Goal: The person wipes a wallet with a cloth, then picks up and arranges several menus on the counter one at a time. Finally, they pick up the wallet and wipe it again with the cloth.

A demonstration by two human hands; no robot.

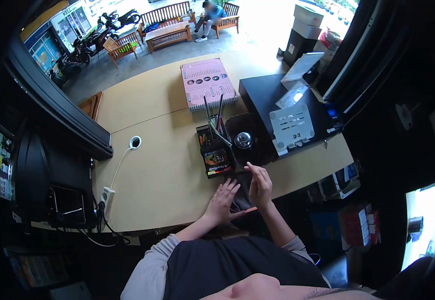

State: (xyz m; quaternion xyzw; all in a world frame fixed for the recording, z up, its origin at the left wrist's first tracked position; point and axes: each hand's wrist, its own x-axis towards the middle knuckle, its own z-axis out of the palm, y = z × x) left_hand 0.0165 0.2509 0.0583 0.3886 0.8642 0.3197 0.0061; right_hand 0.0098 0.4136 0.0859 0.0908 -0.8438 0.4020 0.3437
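At the table's front edge, my left hand [223, 201] lies with its fingers spread, beside a dark, flat, soft-looking item [243, 189] with an orange strip at its near edge. What kind of item it is, I cannot make out. On its other side my right hand [261, 186] is raised on edge, fingers stretched out and nothing visible in them. Just beyond my left hand stands a black desk organizer [216, 159] holding pens and other slim things. A dark scalloped tray [250, 154] with a silver call bell [243, 140] sits beyond my right hand.
Farther back on the wooden table [150, 192] is a stack of pink spiral-bound books [208, 84]. To the right, a black box [262, 95] carries a grey stand [292, 127]. A power strip [107, 199] lies at left. Outside, a person [212, 17] sits on a chair.
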